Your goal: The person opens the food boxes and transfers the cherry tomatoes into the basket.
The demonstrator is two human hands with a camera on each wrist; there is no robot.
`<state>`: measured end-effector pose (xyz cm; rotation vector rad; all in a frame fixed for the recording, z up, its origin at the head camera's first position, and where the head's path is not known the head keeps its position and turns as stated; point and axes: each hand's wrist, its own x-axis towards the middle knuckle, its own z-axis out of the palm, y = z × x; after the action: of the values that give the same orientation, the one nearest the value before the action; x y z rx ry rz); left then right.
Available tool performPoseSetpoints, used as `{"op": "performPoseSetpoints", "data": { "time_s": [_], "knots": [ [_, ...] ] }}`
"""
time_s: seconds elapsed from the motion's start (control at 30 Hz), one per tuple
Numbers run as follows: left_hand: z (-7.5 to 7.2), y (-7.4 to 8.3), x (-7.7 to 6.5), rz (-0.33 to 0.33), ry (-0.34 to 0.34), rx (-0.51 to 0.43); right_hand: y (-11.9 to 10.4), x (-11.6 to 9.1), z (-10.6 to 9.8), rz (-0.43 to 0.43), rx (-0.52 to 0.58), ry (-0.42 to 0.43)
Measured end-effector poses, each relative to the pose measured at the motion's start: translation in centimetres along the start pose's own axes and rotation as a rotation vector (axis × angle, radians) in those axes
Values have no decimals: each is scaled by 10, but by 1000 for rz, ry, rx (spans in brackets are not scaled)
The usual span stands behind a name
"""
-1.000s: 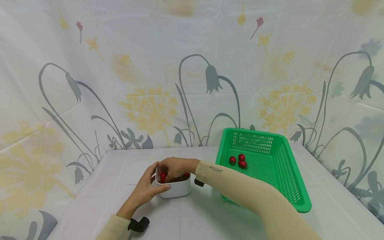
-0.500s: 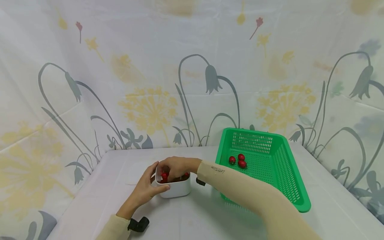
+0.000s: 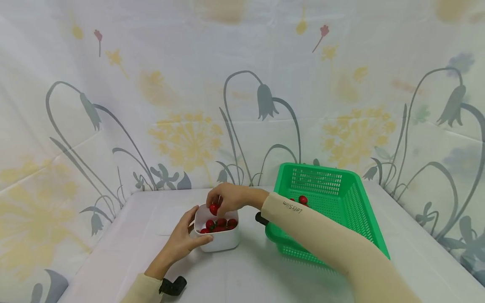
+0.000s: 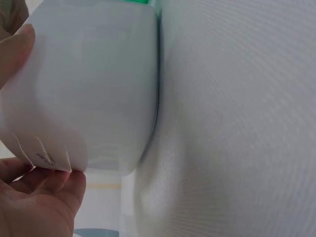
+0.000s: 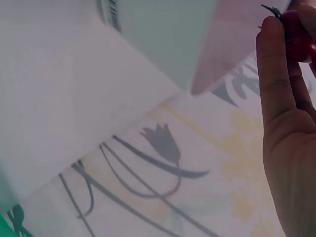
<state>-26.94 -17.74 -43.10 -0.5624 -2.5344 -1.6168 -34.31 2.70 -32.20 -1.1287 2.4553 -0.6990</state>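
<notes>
My left hand [image 3: 181, 238] holds a white plastic container [image 3: 221, 243], its thumb on the near wall and its fingers round the left side. In the left wrist view the fingertips press against the container's smooth outer wall [image 4: 94, 84]. Several red cherry tomatoes [image 3: 221, 223] lie inside it. Just above the container's opening, my right hand [image 3: 233, 197] pinches one cherry tomato [image 3: 214, 209] between thumb and fingers. That tomato's green stem [image 5: 271, 10] shows in the right wrist view.
A green perforated basket [image 3: 361, 202] stands to the right with a few cherry tomatoes [image 3: 302, 199] in it, partly hidden by my right sleeve [image 3: 314, 229]. A floral-print cloth [image 3: 242, 105] hangs behind the white-covered table [image 3: 242, 277].
My right hand has risen out of the container with a cherry tomato, uncovering the tomatoes inside. The left hand keeps its hold on the container.
</notes>
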Motion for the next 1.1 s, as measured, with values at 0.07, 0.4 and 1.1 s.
{"op": "performPoseSetpoints", "data": {
  "time_s": [0.07,0.4,1.1],
  "knots": [
    [0,0,0,-9,-2,3,-3,-6,-9,-7,-1,20],
    [0,-2,-3,-13,24,-15,3,-47,-44,38,10,136],
    [3,0,1,27,27,-34,114,-152,-80,195,0,237]
  ]
}}
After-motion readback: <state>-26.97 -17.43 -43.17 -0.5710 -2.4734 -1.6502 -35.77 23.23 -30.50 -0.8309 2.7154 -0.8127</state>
